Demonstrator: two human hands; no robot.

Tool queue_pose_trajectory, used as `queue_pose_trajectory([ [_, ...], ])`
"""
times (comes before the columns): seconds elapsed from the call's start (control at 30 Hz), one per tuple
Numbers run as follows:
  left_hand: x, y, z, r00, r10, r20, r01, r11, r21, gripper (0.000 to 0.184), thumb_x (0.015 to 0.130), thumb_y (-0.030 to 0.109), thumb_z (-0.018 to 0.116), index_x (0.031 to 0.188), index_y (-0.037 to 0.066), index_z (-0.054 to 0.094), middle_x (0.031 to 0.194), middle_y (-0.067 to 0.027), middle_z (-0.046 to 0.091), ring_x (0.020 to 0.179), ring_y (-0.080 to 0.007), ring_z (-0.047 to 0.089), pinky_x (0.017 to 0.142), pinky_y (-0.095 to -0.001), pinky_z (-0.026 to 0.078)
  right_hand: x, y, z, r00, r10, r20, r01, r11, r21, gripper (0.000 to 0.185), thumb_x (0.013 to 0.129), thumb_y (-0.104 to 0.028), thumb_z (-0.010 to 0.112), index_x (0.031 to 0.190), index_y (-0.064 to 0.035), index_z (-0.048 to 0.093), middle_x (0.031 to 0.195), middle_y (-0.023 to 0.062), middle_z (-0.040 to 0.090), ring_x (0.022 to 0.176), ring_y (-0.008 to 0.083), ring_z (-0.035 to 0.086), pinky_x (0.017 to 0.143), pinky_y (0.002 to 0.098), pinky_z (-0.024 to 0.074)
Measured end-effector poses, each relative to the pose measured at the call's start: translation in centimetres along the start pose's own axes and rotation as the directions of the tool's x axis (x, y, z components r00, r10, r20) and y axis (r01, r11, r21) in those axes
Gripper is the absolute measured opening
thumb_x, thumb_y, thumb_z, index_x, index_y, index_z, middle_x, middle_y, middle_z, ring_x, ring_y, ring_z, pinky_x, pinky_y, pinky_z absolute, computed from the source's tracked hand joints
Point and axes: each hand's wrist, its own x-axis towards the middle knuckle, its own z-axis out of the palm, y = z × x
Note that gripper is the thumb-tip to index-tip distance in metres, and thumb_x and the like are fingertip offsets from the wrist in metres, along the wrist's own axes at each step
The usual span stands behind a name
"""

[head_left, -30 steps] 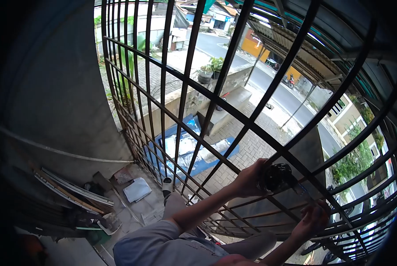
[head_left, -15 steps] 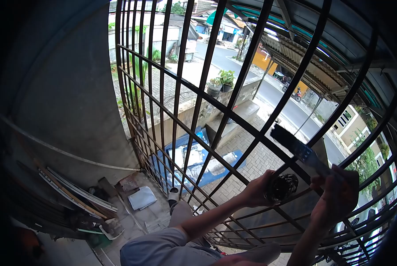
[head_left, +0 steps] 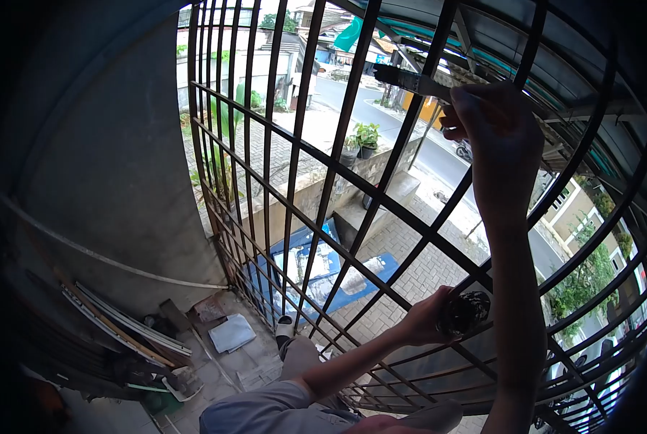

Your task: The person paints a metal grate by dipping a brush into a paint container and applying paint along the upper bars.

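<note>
My left hand [head_left: 426, 316] is wrapped around a small cup [head_left: 464, 314] whose inside is coated with dark paint, low in front of the metal bars. Raised at the upper right, my right hand [head_left: 493, 123] grips the handle of a paintbrush [head_left: 414, 82]. The brush points left, and its dark bristles are at or near an upright bar of the black grille [head_left: 349, 94]; whether they touch cannot be told.
A grey wall [head_left: 99, 145] stands at the left. Long strips [head_left: 121, 329], a white folded sheet [head_left: 231, 333] and a green item [head_left: 157, 400] lie on the floor. Beyond the bars are a blue sheet [head_left: 367, 278], potted plants [head_left: 365, 137] and a road.
My right hand has risen from beside the cup to the upper bars, carrying the brush up and left. My left hand still holds the cup low, shifted slightly.
</note>
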Motion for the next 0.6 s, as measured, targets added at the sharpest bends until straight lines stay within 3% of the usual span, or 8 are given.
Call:
queue_pose_trajectory([
  [0.13,0.0,-0.4,0.1,1.0,0.003,0.019,-0.003,1.0,-0.021,0.097,0.066,0.03,0.096,0.14,0.01,0.037,0.118,-0.0185,0.065,0.11,-0.0371,0.069,0.091,-0.0446,0.055,0.7,0.4,0.8,0.997,0.062,0.036,-0.059,0.996,-0.071,0.015,0.097,-0.017,0.073,0.101,-0.003,0.07,0.095,0.0093,0.077,0.085,0.0159,0.076,0.073,0.0296,0.0621],
  [0.5,0.2,-0.3,-0.2,0.999,-0.024,0.047,0.025,1.0,-0.015,0.091,0.065,0.03,0.096,0.134,0.01,0.04,0.113,-0.0182,0.066,0.106,-0.038,0.069,0.088,-0.0445,0.055,2.4,0.3,1.3,0.997,-0.059,0.051,0.067,0.985,-0.159,0.024,0.098,-0.02,0.07,0.116,-0.0038,0.075,0.095,0.0112,0.079,0.084,0.0159,0.077,0.067,0.0262,0.0592],
  [0.6,0.1,-0.2,-0.2,0.997,-0.042,0.061,0.044,0.999,-0.023,0.091,0.065,0.03,0.096,0.133,0.01,0.039,0.114,-0.0181,0.066,0.106,-0.038,0.069,0.088,-0.0449,0.055,2.0,0.5,2.0,0.998,0.026,0.061,-0.009,0.964,-0.265,0.024,0.098,-0.021,0.07,0.112,-0.0023,0.076,0.092,0.0113,0.079,0.082,0.0174,0.077,0.069,0.0264,0.0575],
])
